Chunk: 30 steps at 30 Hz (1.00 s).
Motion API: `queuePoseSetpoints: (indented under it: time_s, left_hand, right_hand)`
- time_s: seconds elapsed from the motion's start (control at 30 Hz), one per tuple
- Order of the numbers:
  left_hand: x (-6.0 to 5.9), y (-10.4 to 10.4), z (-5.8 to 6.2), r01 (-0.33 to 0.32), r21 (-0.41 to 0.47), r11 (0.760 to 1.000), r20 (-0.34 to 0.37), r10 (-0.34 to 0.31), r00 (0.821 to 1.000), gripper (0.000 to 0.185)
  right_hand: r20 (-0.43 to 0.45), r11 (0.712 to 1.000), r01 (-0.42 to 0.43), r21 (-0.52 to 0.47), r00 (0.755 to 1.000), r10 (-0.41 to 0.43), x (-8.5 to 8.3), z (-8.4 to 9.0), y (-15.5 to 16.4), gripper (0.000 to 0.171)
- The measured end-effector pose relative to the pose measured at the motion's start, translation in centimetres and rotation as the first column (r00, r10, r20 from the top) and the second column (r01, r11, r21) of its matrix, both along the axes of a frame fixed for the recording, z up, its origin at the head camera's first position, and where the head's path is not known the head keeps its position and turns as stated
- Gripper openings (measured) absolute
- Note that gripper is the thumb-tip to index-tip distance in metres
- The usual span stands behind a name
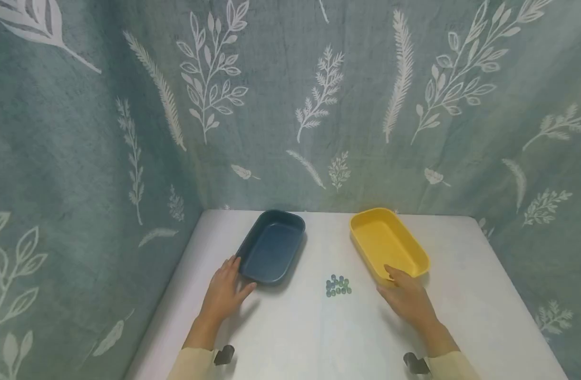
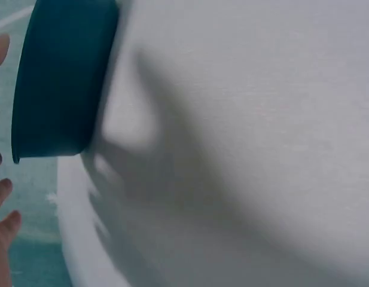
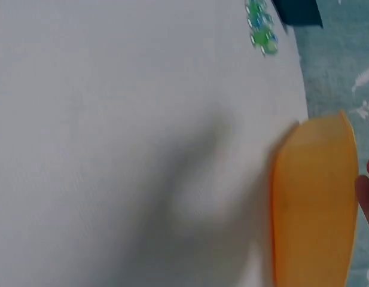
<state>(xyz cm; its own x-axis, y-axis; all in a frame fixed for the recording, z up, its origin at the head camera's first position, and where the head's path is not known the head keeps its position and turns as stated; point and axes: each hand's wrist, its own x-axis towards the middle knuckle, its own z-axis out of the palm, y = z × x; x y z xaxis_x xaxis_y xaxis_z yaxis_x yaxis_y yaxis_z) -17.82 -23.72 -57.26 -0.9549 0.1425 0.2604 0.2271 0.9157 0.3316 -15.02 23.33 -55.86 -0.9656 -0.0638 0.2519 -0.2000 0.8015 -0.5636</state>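
Note:
A dark blue tray [image 1: 273,245] and a yellow tray [image 1: 385,240] stand empty side by side on a white table [image 1: 309,332]. Between them, nearer me, lies a small cluster of several green and blue glass marbles [image 1: 338,285]. My left hand [image 1: 232,279] rests against the blue tray's near left corner, fingers straight and thumb along its front wall. At the yellow tray's near end my right hand [image 1: 391,281] touches the rim with its fingers relaxed. The left wrist view shows the blue tray's wall [image 2: 64,78] and fingertips [image 2: 3,190]. The right wrist view shows the yellow tray [image 3: 316,203], the marbles [image 3: 261,27] and one fingertip [image 3: 366,191].
A teal curtain with white leaf prints [image 1: 290,105] closes in the table at the back and on both sides. Bare white tabletop stretches between my forearms and the marbles. The table's left edge [image 1: 176,285] runs close beside my left hand.

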Motion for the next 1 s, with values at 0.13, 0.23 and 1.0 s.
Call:
queuePoseSetpoints:
  time_s: [0.13,0.23,1.0]
  left_hand:
    - [0.2,-0.4,0.0,-0.041,0.053,0.998,0.001,0.041,0.999,0.088]
    - [0.1,-0.7,-0.2,-0.081,0.099,0.992,0.038,0.077,0.996,0.089]
    - [-1.6,0.4,-6.0,-0.239,0.606,0.759,0.113,0.215,0.97,0.08]
  right_hand:
    - [0.067,0.998,-0.005,-0.06,0.998,0.009,0.4,-0.5,-1.2,0.052]
    - [0.056,0.992,-0.027,-0.122,0.998,0.034,0.6,-0.8,-2.1,0.045]
    - [0.273,0.972,0.063,-0.227,0.962,0.001,0.1,-4.6,-5.5,0.035]
